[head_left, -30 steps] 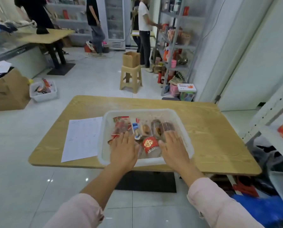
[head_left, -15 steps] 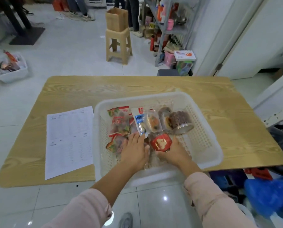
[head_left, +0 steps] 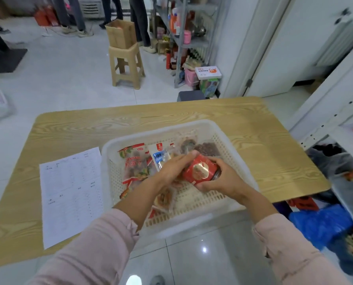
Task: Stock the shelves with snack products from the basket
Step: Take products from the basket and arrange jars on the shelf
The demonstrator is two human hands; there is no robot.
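**Spotter:** What've you got?

**Operator:** A red-lidded jar, just above the basket. My right hand curls under it, my left hand grips its side. I'm using both, I reckon, so it lifts clear of the packets.

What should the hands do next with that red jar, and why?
Probably lift the red jar up out of the basket and turn toward the shelf on the right. The left hand and right hand both grip it already, just above the snack packets, and it belongs on a shelf.
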